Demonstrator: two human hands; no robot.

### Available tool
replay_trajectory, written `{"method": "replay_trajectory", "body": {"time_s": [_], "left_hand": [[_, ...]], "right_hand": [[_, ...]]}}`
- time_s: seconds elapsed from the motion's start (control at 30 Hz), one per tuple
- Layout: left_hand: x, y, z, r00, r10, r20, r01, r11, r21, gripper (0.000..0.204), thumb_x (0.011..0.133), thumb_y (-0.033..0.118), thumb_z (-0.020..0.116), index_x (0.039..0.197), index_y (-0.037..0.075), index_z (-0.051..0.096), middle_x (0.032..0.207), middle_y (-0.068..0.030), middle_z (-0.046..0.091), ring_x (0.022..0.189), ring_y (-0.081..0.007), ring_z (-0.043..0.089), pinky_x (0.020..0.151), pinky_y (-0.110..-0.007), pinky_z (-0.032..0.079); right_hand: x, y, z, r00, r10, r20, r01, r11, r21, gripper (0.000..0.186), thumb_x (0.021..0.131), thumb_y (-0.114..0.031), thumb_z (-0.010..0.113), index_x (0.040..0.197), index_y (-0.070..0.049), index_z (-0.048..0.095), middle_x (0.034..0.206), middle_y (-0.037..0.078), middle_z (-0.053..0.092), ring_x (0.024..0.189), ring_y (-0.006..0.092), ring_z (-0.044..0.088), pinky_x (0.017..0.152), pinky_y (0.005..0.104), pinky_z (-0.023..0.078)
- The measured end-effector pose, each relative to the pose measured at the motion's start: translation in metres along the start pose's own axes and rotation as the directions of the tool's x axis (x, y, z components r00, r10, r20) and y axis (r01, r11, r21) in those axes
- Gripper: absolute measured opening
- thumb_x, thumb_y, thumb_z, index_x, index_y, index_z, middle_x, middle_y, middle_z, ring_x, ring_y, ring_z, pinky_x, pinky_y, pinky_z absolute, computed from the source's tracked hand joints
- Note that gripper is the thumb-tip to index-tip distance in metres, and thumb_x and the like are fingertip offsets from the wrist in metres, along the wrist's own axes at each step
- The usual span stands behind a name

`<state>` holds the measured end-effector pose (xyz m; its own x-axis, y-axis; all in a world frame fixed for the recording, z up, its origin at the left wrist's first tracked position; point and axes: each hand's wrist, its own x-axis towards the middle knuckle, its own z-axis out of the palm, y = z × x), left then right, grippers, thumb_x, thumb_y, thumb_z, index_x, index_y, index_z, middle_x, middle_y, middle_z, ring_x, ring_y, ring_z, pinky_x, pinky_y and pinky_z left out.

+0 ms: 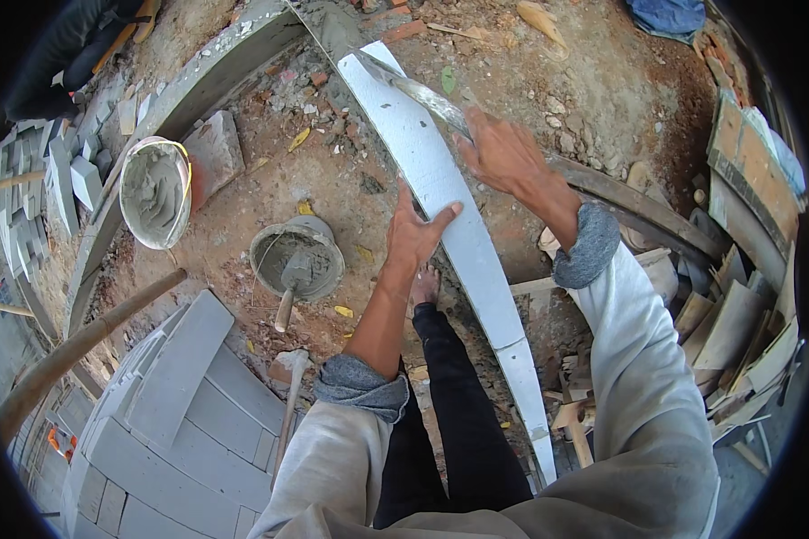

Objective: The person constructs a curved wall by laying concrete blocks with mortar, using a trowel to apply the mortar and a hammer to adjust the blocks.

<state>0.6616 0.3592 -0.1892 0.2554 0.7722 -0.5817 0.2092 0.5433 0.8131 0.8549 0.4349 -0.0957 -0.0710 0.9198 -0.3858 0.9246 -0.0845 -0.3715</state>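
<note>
A long, pale stone slab [440,175] lies along the top of a low, narrow wall, running from upper middle to lower right. My left hand [415,225] grips its left edge, thumb across the top and fingers down the side. In my closed right hand [503,153] is a silvery metal hand tool [427,97]; its far end rests at the slab's upper end, and its exact kind is unclear. A second pale slab [523,386] continues the line toward me. Grey wet mortar [333,31] shows beyond the far end.
A mortar bucket [155,193] stands at left. Nearer sits another bucket [319,235] with a trowel [289,292] in it. Grey slabs [189,404] are stacked lower left, beside a wooden pole [90,350]. Broken boards [737,314] lie at right. Another person's dark-clothed leg [63,45] shows upper left.
</note>
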Motion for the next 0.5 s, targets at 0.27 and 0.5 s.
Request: {"method": "replay_trajectory", "body": {"time_s": [0.27,0.5], "left_hand": [[-0.010,0.017,-0.012,0.992,0.044,-0.120,0.001,0.937,0.351,0.122,0.078,0.050,0.084,0.158,-0.010,0.014,0.154,-0.0344,0.038,0.142,-0.0403,0.043,0.116,-0.048,0.035],[0.061,0.069,-0.044,0.833,0.551,-0.047,-0.175,0.343,0.923,0.101,0.097,0.068,0.045,0.159,-0.007,0.017,0.165,-0.0306,0.015,0.156,-0.0403,0.010,0.120,-0.067,0.005]], "right_hand": [[-0.131,0.006,0.018,0.978,0.203,-0.042,-0.167,0.895,0.414,0.044,0.099,-0.030,0.057,0.126,0.005,0.052,0.098,0.037,0.066,0.088,0.0530,0.067,0.077,0.0569,0.051],[-0.317,0.008,0.057,0.832,0.533,0.151,-0.503,0.614,0.608,0.046,0.100,-0.030,0.056,0.127,0.007,0.052,0.095,0.033,0.068,0.088,0.0488,0.069,0.080,0.0497,0.054]]}}
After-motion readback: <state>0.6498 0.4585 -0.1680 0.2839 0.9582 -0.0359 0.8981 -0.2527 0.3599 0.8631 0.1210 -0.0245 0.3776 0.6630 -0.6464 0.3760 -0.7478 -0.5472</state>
